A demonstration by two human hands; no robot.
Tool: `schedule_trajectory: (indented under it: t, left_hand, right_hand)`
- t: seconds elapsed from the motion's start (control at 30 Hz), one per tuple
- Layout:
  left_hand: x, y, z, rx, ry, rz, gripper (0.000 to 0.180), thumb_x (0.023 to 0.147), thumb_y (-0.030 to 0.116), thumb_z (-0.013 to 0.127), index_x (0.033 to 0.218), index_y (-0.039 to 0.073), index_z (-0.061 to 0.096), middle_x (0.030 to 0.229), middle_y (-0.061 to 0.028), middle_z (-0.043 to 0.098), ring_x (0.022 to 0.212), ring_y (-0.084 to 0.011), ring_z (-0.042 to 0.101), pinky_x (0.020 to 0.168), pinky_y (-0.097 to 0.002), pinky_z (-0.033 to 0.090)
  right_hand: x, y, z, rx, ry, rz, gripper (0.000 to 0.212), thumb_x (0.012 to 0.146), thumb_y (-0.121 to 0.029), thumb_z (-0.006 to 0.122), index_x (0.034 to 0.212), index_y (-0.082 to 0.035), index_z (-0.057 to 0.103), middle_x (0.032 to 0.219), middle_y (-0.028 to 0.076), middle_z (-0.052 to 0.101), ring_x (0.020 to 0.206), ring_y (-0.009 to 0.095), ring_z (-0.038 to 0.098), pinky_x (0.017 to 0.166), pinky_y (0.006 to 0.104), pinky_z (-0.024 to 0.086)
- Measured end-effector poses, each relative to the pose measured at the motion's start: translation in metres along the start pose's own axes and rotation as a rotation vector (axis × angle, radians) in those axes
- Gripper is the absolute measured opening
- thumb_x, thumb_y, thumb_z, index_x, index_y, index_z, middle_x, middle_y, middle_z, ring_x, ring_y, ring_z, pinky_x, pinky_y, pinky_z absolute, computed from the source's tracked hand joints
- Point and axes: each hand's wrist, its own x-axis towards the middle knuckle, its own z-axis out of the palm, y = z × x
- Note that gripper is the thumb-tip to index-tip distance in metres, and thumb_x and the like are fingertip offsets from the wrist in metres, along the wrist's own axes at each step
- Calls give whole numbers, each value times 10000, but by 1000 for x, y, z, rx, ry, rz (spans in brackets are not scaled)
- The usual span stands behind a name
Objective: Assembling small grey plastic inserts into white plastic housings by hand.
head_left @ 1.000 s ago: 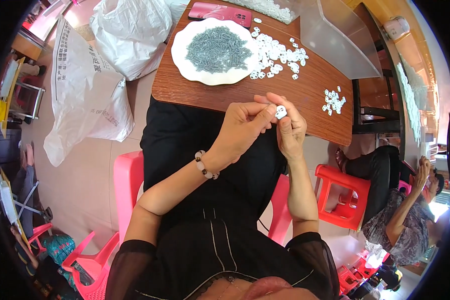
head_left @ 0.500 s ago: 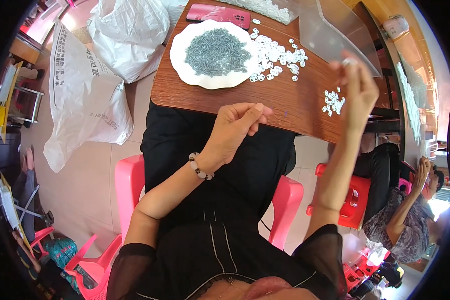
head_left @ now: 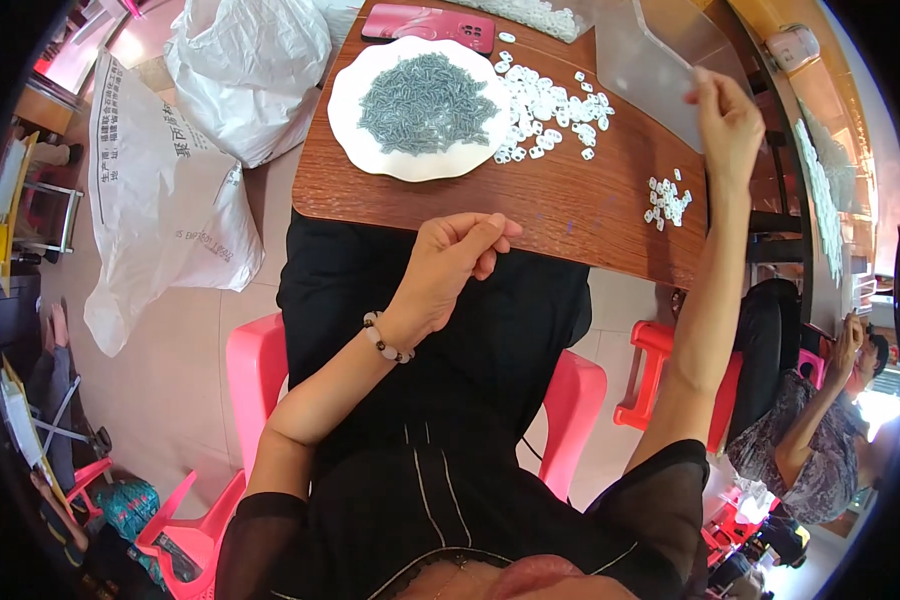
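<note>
My left hand [head_left: 455,255] is closed in a pinch just off the table's front edge, and whatever its fingertips may hold is hidden. Up at the right, my right hand [head_left: 730,125] hovers by a translucent plastic bin [head_left: 660,75], thumb and forefinger slightly apart with nothing visible between them. A white scalloped plate [head_left: 345,140] bears a heap of small grey, clear-looking rods [head_left: 425,105]. Beside it small white plastic pieces with holes [head_left: 540,105] lie scattered. A smaller cluster of white pieces [head_left: 665,203] sits near my right forearm.
A pink phone [head_left: 425,27] lies behind the plate on the brown wooden table [head_left: 390,200]. White sacks [head_left: 170,190] stand on the floor at left. A red stool [head_left: 650,375] is at right, where another person [head_left: 800,440] sits farther off.
My right hand has moved up and right, its fingers reaching over the bin; the white bit seen at its fingertips no longer shows. My left hand keeps its pinch and has shifted slightly left.
</note>
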Motion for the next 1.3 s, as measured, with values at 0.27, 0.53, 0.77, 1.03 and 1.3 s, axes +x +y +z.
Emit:
schedule_trajectory:
  t: [0.27,0.53,0.77,1.03,1.3]
  left_hand:
    - [2,0,2,20,10,-13,253,955,219,574,961,-10,681,737,20,595,585,-25,495,534,-169,381]
    - [1,-2,3,29,14,-7,256,957,216,568,971,-16,676,740,18,598,588,-25,499,537,-173,381]
    - [1,-3,3,47,22,-1,258,957,214,567,973,-20,673,739,18,600,585,-26,499,538,-173,382]
    - [-3,0,6,118,17,42,256,940,229,588,931,-5,694,730,28,608,590,-17,492,540,-170,394]
    - [9,28,-1,739,191,554,107,820,93,664,894,20,685,725,-41,626,574,-83,541,539,-216,421]
  right_hand:
    - [-93,-25,40,-46,-440,51,120,847,-119,629,946,-82,686,811,135,669,725,317,616,680,377,492]
    - [-99,-15,49,-142,-457,-33,130,844,-90,639,959,-29,642,867,153,628,879,306,578,775,395,453]
    - [-98,-25,44,-60,-544,86,142,824,-124,661,878,-21,579,796,141,624,798,317,597,728,411,469]
    - [-115,-27,44,26,-447,154,160,815,-147,675,888,-7,652,733,139,656,650,264,628,635,359,490]
    - [-141,-59,31,248,-367,248,126,833,-111,653,864,11,662,690,80,651,596,136,585,601,274,477]
